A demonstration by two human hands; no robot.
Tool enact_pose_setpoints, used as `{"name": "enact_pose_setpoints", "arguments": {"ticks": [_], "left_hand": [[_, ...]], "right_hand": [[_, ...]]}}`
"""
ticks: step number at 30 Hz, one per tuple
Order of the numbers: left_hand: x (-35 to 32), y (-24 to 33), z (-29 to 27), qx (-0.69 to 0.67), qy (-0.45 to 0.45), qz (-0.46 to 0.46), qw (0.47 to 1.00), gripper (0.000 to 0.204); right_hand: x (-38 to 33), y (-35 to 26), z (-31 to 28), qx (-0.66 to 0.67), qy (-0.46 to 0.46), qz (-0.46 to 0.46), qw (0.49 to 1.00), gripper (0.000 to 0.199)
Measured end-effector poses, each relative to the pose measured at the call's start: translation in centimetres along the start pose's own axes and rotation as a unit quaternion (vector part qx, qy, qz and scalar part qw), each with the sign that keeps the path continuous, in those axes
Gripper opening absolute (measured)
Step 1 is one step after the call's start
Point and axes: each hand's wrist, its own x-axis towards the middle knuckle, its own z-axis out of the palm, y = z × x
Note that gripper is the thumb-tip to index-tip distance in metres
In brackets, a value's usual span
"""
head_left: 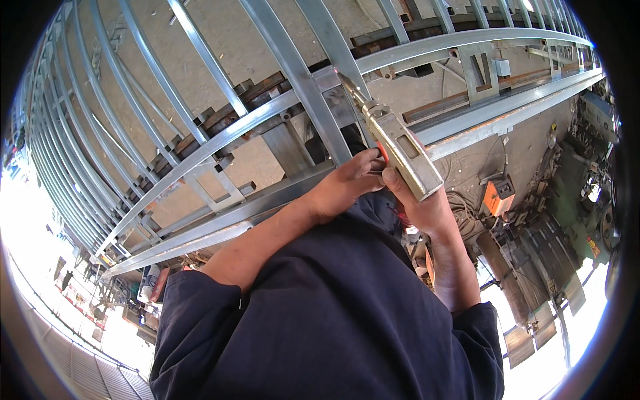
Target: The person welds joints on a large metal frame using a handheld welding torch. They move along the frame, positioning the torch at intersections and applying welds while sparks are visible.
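In the middle of the head view, a handheld laser welding gun [402,152] with a boxy metal body points away from me and slightly left. Its narrow nozzle ends by a crossing of bars on a galvanized steel frame [280,107], where a small red dot shows. My right hand [421,205] is wrapped round the gun from the right and below, thumb along its near left side. Against the gun's left side, by a red part, the fingers of my left hand [357,175] are curled closed. Underneath, the gun's grip is hidden.
Long parallel bars of the frame stretch away to the far left and far right. A lower steel rail [460,130] runs between me and the frame. Right of me are an orange box-shaped device [499,195], coiled cables [463,210] and green machinery [567,227].
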Motion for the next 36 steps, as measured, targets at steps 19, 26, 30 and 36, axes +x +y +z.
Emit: {"name": "enact_pose_setpoints", "arguments": {"ticks": [19, 26, 30, 36], "left_hand": [[0.0, 0.0, -0.1, -0.029, 0.001, -0.005, 1.000, 0.066], [0.8, -2.3, 0.2, 0.033, -0.094, 0.029, 0.995, 0.073], [1.5, -3.7, 1.1, 0.237, -0.177, 0.027, 0.955, 0.102], [3.7, -6.2, 4.2, 0.434, -0.249, 0.057, 0.864, 0.111]], "right_hand": [[0.2, -1.7, 0.1, 0.022, -0.019, 0.019, 0.999, 0.065], [-3.2, -1.4, -1.8, -0.001, 0.035, -0.029, 0.999, 0.042], [-5.2, -5.0, -3.0, 0.055, 0.072, -0.106, 0.990, 0.046], [-7.9, -10.7, -7.1, 0.109, 0.155, -0.192, 0.963, 0.082]]}}
